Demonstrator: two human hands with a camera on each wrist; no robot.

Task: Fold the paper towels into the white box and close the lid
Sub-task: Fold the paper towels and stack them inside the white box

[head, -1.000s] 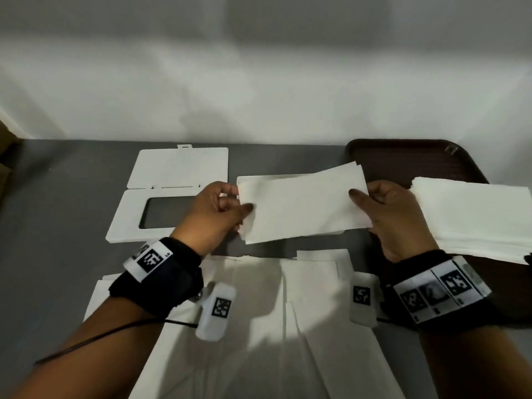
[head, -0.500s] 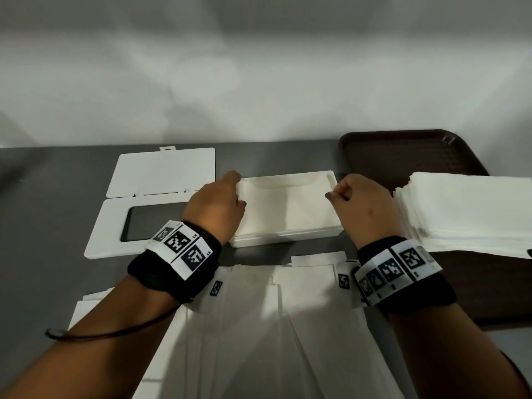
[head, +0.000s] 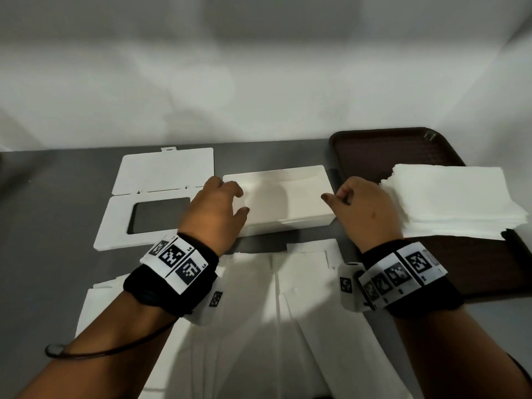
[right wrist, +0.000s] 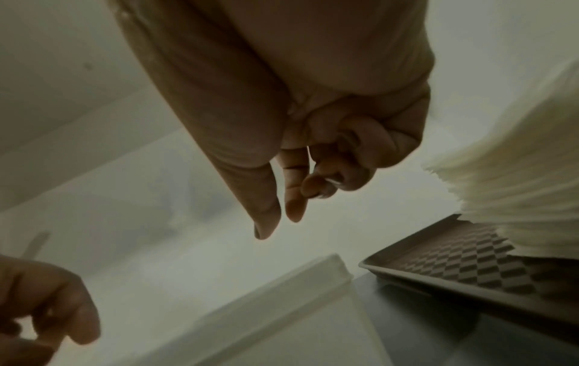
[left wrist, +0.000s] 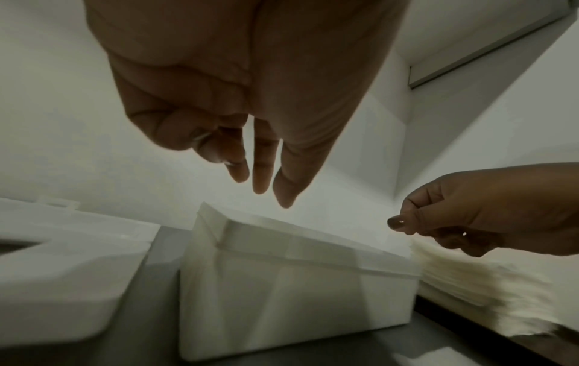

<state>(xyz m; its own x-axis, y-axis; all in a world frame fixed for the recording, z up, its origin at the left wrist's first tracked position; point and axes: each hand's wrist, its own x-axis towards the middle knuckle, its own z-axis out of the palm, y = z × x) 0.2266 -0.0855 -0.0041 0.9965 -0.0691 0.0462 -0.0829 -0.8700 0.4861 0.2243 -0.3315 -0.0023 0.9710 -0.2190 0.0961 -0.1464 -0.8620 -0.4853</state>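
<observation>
We see the white box [head: 277,205] standing open on the grey worktop [head: 57,203], with a folded paper towel lying flat inside it. The left hand [head: 214,214] is above the left end of the box, its fingers [left wrist: 261,163] loosely extended and holding nothing. The right hand [head: 364,208] is above the right end, its fingers [right wrist: 293,190] partly curled, with nothing between them (the thumb and first finger are close but apart). The lid [head: 149,203] lies flat on the worktop just left of the box, its flap opened. On the right, a stack of paper towels [head: 452,203] rests on the brown tray [head: 383,151]. More unfolded towels [head: 259,312] are spread on the worktop near the person.
</observation>
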